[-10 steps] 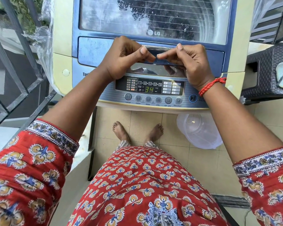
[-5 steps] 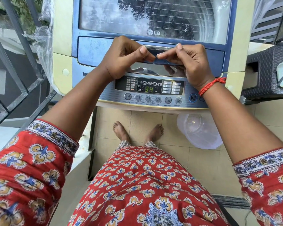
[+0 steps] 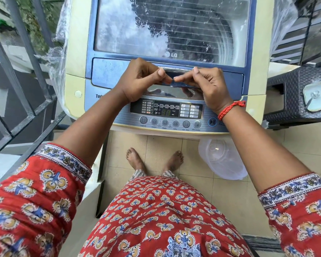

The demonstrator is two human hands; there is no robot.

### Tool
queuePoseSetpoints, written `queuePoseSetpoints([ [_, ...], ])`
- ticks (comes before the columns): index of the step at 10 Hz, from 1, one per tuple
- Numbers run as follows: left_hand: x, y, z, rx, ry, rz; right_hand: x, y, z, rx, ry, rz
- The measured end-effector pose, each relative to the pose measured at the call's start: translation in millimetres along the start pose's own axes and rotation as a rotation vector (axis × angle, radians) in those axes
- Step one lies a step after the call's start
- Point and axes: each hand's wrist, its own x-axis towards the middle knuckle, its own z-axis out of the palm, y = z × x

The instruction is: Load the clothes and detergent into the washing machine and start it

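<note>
The left hand (image 3: 139, 80) and the right hand (image 3: 206, 86) both sit on the lid handle (image 3: 174, 71) of the washing machine (image 3: 78, 52), fingers curled under its front edge and thumbs laid along the top, tips almost meeting in the middle. Neither hand has shifted from half a second ago; the one clear change is the green number on the display (image 3: 166, 110), which read 34 then and is now too dim to read for certain.

The machine is a top loader, cream-bodied with a blue frame, standing straight ahead of the person on a tiled floor. Its clear lid (image 3: 170, 26) lies closed and flat, mirroring sky and branches. Below the display runs a row of six round buttons (image 3: 170, 123), with one start-pause button (image 3: 212, 121) to their right. One red thread band (image 3: 230, 110) circles the right wrist. One clear plastic tub (image 3: 222, 160) rests on the floor under the panel's right end.
</note>
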Motion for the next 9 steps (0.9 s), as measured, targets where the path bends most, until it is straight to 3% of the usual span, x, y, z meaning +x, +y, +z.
queuePoseSetpoints([
  [2, 2, 6, -3, 0.113, -0.034, -0.02, -1, -5, 2, -0.069, 0.026, 0.025],
  [6, -2, 32, 7, 0.116, 0.019, -0.259, -8, -26, 8, -0.392, -0.069, 0.099],
  [7, -5, 50, 5, 0.211, -0.056, -0.273, -5, -28, 3, -0.452, -0.167, 0.15],
  [8, 3, 63, -9, 0.451, -0.133, -0.229, 3, -31, -6, -0.519, -0.236, 0.186],
  [9, 11, 78, -23, 0.624, -0.091, -0.162, 3, -38, -16, -0.645, -0.269, 0.152],
])
